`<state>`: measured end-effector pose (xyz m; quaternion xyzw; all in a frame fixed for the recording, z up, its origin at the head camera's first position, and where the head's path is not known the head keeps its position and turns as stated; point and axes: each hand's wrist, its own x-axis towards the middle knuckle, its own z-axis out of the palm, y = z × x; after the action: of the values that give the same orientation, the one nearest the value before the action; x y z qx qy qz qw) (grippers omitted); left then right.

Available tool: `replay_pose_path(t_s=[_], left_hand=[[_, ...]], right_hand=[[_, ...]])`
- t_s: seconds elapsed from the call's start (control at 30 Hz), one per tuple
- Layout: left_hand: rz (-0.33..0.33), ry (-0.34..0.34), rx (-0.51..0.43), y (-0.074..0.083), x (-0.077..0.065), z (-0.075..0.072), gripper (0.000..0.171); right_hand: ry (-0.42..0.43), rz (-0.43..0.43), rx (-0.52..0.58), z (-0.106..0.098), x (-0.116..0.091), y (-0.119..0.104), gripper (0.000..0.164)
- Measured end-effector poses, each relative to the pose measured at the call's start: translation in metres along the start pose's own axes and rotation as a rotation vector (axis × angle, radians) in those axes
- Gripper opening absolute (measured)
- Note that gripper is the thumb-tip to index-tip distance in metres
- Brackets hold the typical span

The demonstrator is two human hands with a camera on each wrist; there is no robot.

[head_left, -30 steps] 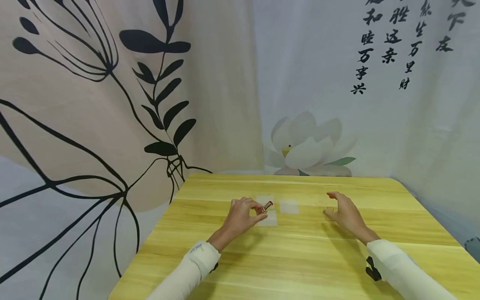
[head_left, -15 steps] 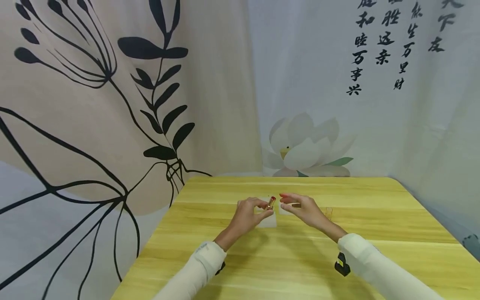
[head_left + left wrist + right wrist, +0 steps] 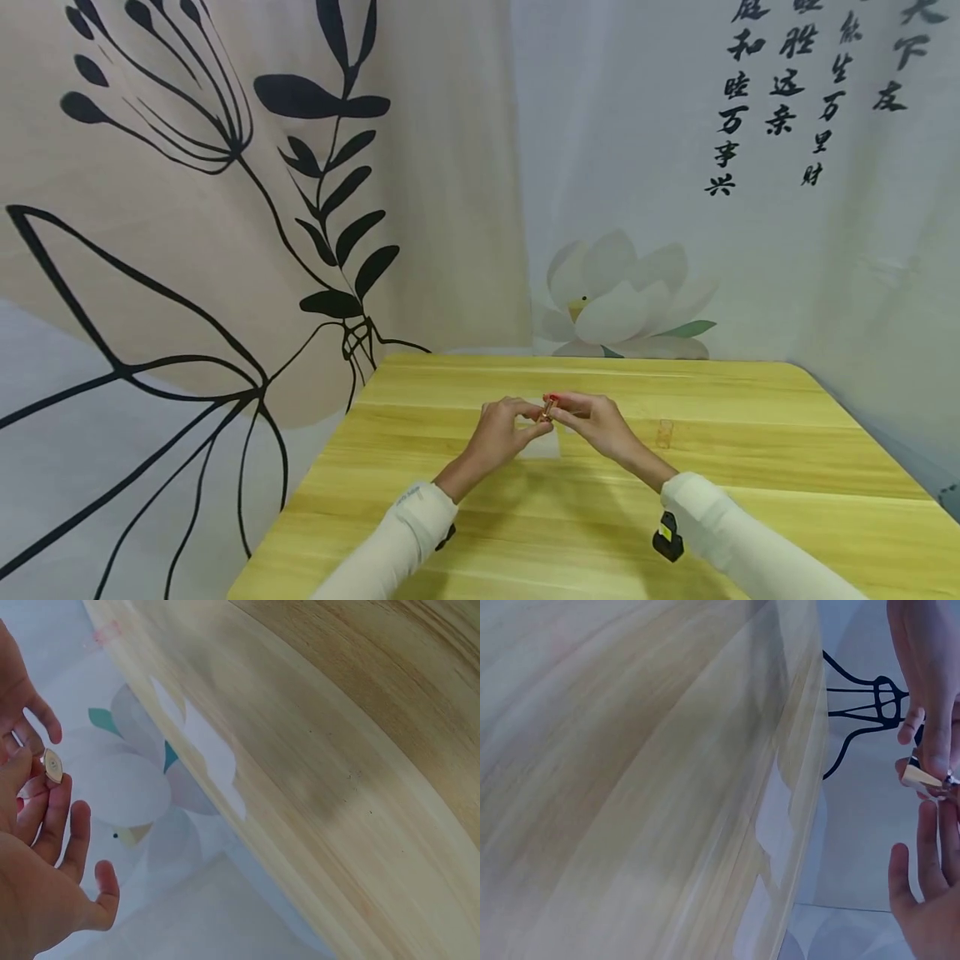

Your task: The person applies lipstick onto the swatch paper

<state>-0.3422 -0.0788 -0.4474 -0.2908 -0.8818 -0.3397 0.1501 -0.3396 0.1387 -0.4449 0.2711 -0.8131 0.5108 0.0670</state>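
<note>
A small lipstick [image 3: 550,408] with a gold-coloured tube and a red tip is between both hands, above the table. My left hand [image 3: 504,431] pinches its lower part between thumb and fingers. From the other side, my right hand [image 3: 597,421] has its thumb and fingertips closed at the upper part, hiding much of it. The gold base of the lipstick [image 3: 52,766] faces the camera in the left wrist view, while the right wrist view catches its shiny tube [image 3: 922,778] among the fingers.
Thin whitish squares [image 3: 542,446] lie on the wooden table [image 3: 585,533] beneath the hands. A small transparent piece with orange-tinted edges [image 3: 665,433] rests to the right of my right hand. Behind the far edge hangs a printed curtain [image 3: 450,208].
My right hand has come left from beside the transparent piece and taken hold of the lipstick's upper part. My left hand keeps its grip, and the lipstick has shifted slightly right.
</note>
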Motion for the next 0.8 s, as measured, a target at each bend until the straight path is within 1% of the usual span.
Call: replay_pose_path(t_s=[0.17, 0.3, 0.43, 0.57, 0.67, 0.73, 0.8], left_hand=[[0.008, 0.005, 0.012, 0.0013, -0.0001, -0.0019, 0.026], [0.014, 0.015, 0.018, 0.0007, -0.0001, -0.002, 0.026], [0.011, 0.009, 0.013, 0.002, -0.0001, -0.0021, 0.025], [0.009, 0.01, 0.016, 0.0035, -0.0001, -0.0026, 0.025], [0.009, 0.021, 0.02, 0.0037, -0.0001, -0.0029, 0.024], [0.008, 0.025, 0.02, 0.0041, 0.0, -0.0033, 0.024], [0.007, 0.023, 0.022, 0.005, -0.0002, -0.0039, 0.025]], right_hand=[[0.056, 0.043, 0.01, 0.0024, 0.0001, -0.0037, 0.034], [0.113, 0.089, -0.012, 0.0046, 0.0032, -0.0075, 0.027], [0.133, 0.114, -0.046, 0.0046, 0.0036, -0.0104, 0.024], [0.089, 0.097, -0.027, 0.0039, 0.0013, -0.0098, 0.035], [0.04, 0.054, 0.033, 0.0027, -0.0013, -0.0077, 0.043], [0.023, 0.035, 0.06, 0.0017, -0.0029, -0.0069, 0.045], [0.024, 0.042, 0.077, 0.0007, -0.0044, -0.0071, 0.043]])
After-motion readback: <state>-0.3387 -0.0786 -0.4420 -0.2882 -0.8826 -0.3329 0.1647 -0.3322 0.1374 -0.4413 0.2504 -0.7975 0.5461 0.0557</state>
